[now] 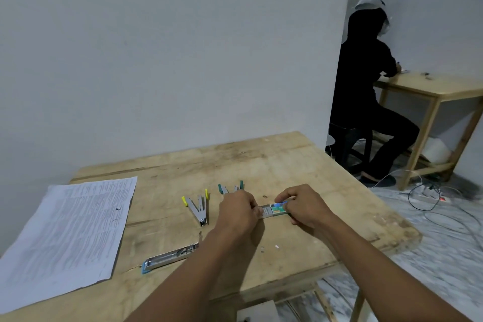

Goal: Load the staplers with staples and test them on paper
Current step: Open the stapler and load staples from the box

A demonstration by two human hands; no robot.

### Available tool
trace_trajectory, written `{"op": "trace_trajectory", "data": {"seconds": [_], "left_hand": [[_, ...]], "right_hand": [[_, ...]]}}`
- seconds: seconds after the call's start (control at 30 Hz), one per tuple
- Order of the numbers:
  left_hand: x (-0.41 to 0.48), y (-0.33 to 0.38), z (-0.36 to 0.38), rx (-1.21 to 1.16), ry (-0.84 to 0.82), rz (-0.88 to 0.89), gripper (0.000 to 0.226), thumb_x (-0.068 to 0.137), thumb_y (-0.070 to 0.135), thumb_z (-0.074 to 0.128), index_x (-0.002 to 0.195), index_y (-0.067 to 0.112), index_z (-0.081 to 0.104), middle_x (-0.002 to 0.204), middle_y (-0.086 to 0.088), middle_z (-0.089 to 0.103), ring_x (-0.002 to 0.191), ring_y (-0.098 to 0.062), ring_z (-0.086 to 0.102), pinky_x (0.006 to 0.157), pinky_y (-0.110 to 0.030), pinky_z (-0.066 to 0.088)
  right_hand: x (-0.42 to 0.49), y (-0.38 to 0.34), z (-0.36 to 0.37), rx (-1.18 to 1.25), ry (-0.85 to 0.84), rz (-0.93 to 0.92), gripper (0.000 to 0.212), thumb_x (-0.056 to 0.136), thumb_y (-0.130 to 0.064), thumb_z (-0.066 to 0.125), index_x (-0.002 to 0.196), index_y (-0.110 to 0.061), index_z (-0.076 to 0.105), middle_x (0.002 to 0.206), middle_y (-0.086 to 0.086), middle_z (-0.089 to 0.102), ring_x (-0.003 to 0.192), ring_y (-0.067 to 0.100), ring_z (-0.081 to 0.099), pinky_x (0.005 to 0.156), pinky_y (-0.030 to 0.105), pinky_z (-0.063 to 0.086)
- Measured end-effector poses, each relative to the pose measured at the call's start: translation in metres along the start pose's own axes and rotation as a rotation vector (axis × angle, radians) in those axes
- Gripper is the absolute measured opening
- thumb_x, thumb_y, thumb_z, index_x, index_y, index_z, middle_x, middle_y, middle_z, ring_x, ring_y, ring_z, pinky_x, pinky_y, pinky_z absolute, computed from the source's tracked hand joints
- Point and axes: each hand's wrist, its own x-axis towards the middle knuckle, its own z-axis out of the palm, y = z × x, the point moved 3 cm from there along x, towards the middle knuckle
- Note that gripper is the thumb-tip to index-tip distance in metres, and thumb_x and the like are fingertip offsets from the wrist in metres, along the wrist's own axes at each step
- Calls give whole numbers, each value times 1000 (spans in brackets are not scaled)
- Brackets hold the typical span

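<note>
Both my hands pinch a small staple box [274, 210] with a green and blue label, held just above the wooden table [300, 170]. My left hand [239, 210] grips its left end, where a grey inner tray shows. My right hand [303, 206] holds the right end. A yellow-tipped stapler [198, 208] lies spread open to the left of my hands. A green-tipped stapler [230, 188] lies open behind my left hand, partly hidden. A third stapler [170, 257] with a light blue base lies open near my left forearm. Printed paper sheets [70, 235] lie at the left.
The table's right edge drops off to a floor strewn with cables [431, 198]. A person in black [366, 102] sits at another wooden table [433, 86] at the back right. A grey wall stands behind my table.
</note>
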Motion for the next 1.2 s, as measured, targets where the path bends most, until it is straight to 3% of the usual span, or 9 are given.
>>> {"op": "trace_trajectory", "data": {"seconds": [0.07, 0.27, 0.5, 0.7, 0.87, 1.0, 1.2], "left_hand": [[2, 6, -1, 41, -10, 12, 21, 88, 27, 68, 101, 14, 76, 99, -8, 74, 92, -21, 66, 71, -27, 46], [9, 14, -1, 181, -20, 25, 14, 81, 24, 73, 92, 16, 77, 101, -8, 71, 91, -28, 66, 66, -31, 49], [15, 21, 0, 391, -147, 151, 24, 82, 17, 69, 103, 6, 72, 101, -18, 69, 97, -32, 63, 79, -39, 52], [7, 29, -5, 566, -150, 260, 24, 89, 15, 56, 109, 6, 65, 107, -18, 61, 100, -37, 59, 69, -38, 42], [10, 21, -6, 395, -142, 249, 21, 87, 19, 61, 105, 22, 72, 108, -10, 68, 97, -30, 64, 76, -37, 54], [13, 15, -4, 235, -152, 207, 14, 83, 21, 70, 96, 23, 75, 105, -4, 70, 91, -22, 66, 78, -35, 57], [11, 14, -14, -53, -60, 94, 5, 81, 21, 72, 80, 20, 66, 68, 5, 60, 63, -16, 60, 60, -25, 44]], "right_hand": [[-3, -1, 1, -4, 0, 1, 22, 78, -14, 57, 73, -31, 71, 71, 0, 68, 53, 16, 59, 57, 25, 50], [-4, -1, 3, -17, 3, -15, 11, 72, -26, 65, 68, -36, 67, 87, -6, 71, 80, 18, 64, 65, 26, 45], [-2, 4, 4, -11, 10, -33, 7, 72, -30, 65, 73, -36, 68, 85, -6, 68, 75, 17, 62, 64, 26, 45], [2, 9, 6, 2, -2, -46, 7, 70, -31, 65, 75, -35, 68, 73, -6, 64, 65, 19, 60, 67, 29, 49], [4, 10, 6, -13, 17, -55, 6, 74, -31, 66, 76, -36, 67, 80, -6, 66, 70, 19, 62, 70, 30, 51], [3, 11, 7, -34, 20, -63, 7, 77, -30, 67, 81, -35, 69, 88, -5, 69, 79, 15, 64, 66, 27, 48], [5, 10, 7, 6, 15, -62, 4, 73, -31, 67, 75, -34, 68, 82, -2, 70, 66, 19, 62, 67, 28, 51]]}}
